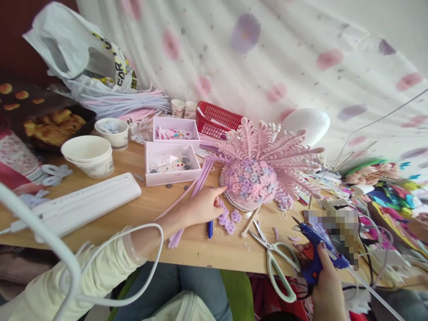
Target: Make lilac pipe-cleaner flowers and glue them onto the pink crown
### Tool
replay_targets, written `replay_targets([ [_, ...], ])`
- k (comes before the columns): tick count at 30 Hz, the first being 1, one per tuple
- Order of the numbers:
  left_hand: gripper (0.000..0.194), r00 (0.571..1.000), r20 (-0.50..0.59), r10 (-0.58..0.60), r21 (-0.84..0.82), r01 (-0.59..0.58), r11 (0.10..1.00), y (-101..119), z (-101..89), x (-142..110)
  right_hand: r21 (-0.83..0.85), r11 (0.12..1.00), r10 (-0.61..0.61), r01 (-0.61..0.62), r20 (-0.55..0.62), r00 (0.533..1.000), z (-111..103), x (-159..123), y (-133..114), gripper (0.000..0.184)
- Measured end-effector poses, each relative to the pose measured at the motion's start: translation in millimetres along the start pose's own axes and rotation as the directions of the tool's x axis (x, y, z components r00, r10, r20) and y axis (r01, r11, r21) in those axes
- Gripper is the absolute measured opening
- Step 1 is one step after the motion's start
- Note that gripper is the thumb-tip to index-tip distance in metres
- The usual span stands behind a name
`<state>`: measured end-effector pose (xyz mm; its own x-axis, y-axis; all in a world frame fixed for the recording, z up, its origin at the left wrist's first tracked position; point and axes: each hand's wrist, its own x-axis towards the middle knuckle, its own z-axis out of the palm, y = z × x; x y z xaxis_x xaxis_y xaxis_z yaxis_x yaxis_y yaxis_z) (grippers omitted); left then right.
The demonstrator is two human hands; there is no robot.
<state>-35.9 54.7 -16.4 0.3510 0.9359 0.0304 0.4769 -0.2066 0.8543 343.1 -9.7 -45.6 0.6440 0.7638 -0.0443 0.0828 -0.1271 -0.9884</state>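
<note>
My left hand (206,205) reaches across the table with its index finger stretched out and the other fingers loosely curled. Its fingertip is at the left edge of a dome of pink, purple and blue pipe-cleaner flowers (250,180), rimmed with pearls; I cannot tell whether it touches. Nothing shows in that hand. Pink feathery pipe-cleaner plumes (261,140) fan out behind the dome. Loose purple flowers (229,220) lie just below my left hand. At the right, my right hand (323,272) is closed around a blue glue gun (312,243), its nozzle pointing up and left.
Green-handled scissors (276,256) overhang the front edge. A blue pen cap (210,229) lies nearby. Bead boxes (172,178), paper cups (88,156), a red basket (217,118) and a white power strip (96,200) stand leftward. A white cable (157,263) crosses my left forearm. Craft clutter fills the right.
</note>
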Motion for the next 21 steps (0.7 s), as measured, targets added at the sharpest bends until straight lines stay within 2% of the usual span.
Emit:
replay_targets([
  [4, 0.031, 0.991, -0.136, -0.003, 0.125, 0.021, 0.992, -10.1, -6.8, 6.1, -0.011, 0.996, 0.086, -0.086, 0.022, 0.996, 6.2, -11.5, -6.3, 0.036],
  [9, 0.009, 0.992, -0.099, 0.073, 0.196, -0.052, 0.979, -19.0, 0.2, 17.3, 0.044, 0.996, 0.075, -0.076, 0.026, 0.997, 12.9, -21.3, -9.5, 0.029],
  [15, 0.001, 0.996, -0.073, 0.052, 0.103, -0.044, 0.994, -15.9, -6.4, 18.5, 0.135, 0.990, 0.047, -0.051, 0.037, 0.998, 16.0, -27.9, -6.6, 0.032],
  [21, 0.016, 0.994, -0.091, 0.057, -0.076, -0.064, 0.995, -4.7, -13.4, 7.6, 0.178, 0.981, 0.074, -0.080, 0.038, 0.997, 15.1, -27.9, -2.0, 0.044],
])
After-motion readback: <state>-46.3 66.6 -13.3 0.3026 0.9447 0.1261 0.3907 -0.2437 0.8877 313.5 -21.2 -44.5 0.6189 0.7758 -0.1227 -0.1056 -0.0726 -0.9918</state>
